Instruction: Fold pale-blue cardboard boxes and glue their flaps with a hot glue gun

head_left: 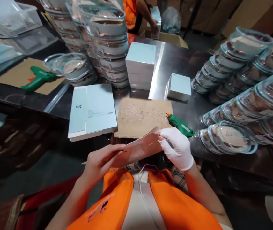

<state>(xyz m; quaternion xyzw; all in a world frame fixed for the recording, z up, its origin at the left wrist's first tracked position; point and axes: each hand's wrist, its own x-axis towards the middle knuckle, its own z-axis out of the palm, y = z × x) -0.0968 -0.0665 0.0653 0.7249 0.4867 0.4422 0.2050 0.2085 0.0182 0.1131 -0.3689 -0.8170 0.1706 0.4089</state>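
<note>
A flat sheet of pinkish-brown card (138,150) is held between my two hands, tilted in front of my chest. My bare left hand (101,159) grips its left end, thumb on the near side. At the right end, the gloved fingertips of my right hand (176,147) pinch the edge. Just beyond lies a cardboard mat (142,116) speckled with dried glue. A green glue gun (180,125) rests at its right, its orange tip over the mat's edge. To the left sits a stack of pale blue printed card sheets (93,110).
Tall stacks of clear round containers (111,48) rise at the back left, and more stacks (237,60) lean at the right. Pale blue boxes (141,67) stand mid-table. Another green glue gun (39,78) lies on cardboard at left. Across the table a person (133,16) handles a box.
</note>
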